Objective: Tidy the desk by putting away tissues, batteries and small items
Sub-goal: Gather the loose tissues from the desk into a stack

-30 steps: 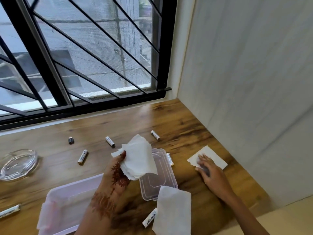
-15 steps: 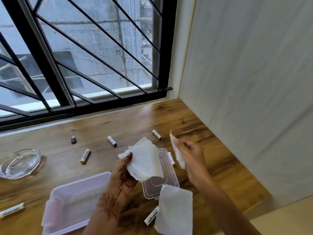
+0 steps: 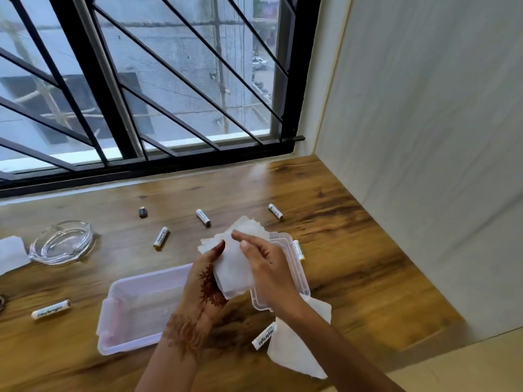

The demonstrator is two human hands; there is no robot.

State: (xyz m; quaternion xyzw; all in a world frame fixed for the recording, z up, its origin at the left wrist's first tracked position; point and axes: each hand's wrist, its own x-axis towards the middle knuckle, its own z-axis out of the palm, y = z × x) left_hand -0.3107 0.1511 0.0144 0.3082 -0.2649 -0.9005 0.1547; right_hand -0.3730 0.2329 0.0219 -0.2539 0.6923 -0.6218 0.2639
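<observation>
Both hands met over the desk (image 3: 353, 250): the left hand (image 3: 205, 281) clamped the tissue stack (image 3: 233, 267), the right hand (image 3: 268, 267) pinching its near edge. The open pink-tinted box (image 3: 135, 309) lay just left of and below that grip, nearer the left hand.

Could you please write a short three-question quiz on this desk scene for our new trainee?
1. True or false: the glass ashtray holds a battery.
2. How many loose batteries lie on the desk? A) three B) six C) nine
3. Fill in: the left hand and right hand together hold a stack of ____.

Key: 1 false, it looks empty. 2 B. 3 tissues, held above the desk between the pink tray and the clear box.
</observation>
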